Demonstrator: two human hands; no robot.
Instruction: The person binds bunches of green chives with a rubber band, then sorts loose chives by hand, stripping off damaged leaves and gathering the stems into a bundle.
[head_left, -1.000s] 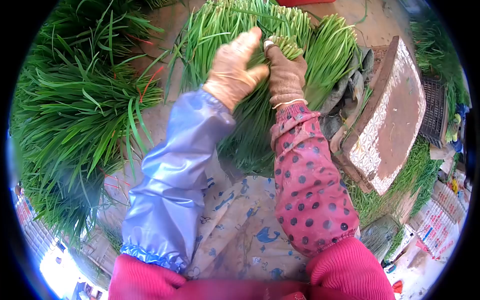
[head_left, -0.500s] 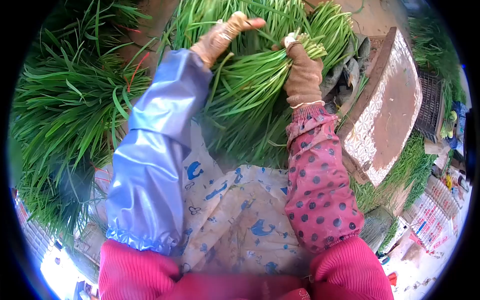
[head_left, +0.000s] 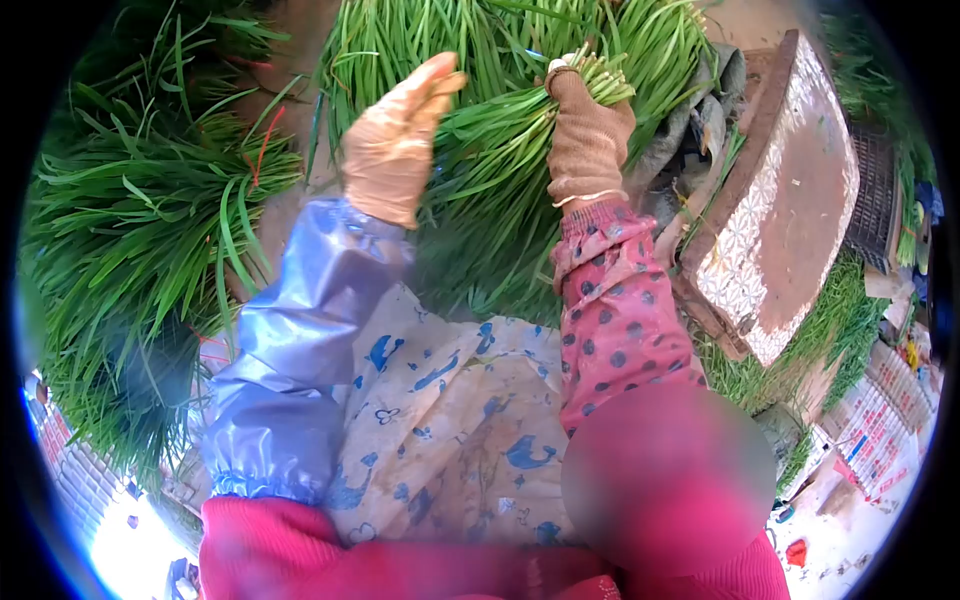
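My right hand (head_left: 592, 140), in a brown knit glove, is closed around a bunch of garlic chives (head_left: 500, 145). Its pale cut ends stick out past my fingers at the upper right, and the leaves fan down to the left toward my lap. To the left of that bunch, my left hand (head_left: 398, 145), in a tan glove, is raised with its fingers stretched out and nothing in it. Behind both hands lies a pile of loose chives (head_left: 430, 50), with more stalks (head_left: 665, 45) at its right side.
Large bundles of chives (head_left: 130, 210) with red ties (head_left: 268, 145) lie at left. On the right, a worn patterned board (head_left: 790, 200) stands tilted beside grey cloth (head_left: 665, 150). Beyond it are a dark crate (head_left: 870, 195) and scattered greens (head_left: 840, 340). A whale-print apron (head_left: 450, 430) covers my lap.
My left hand has drawn back down and left from the pile, its fingers now pointing upward. My right hand has shifted slightly left, still gripping the bunch.
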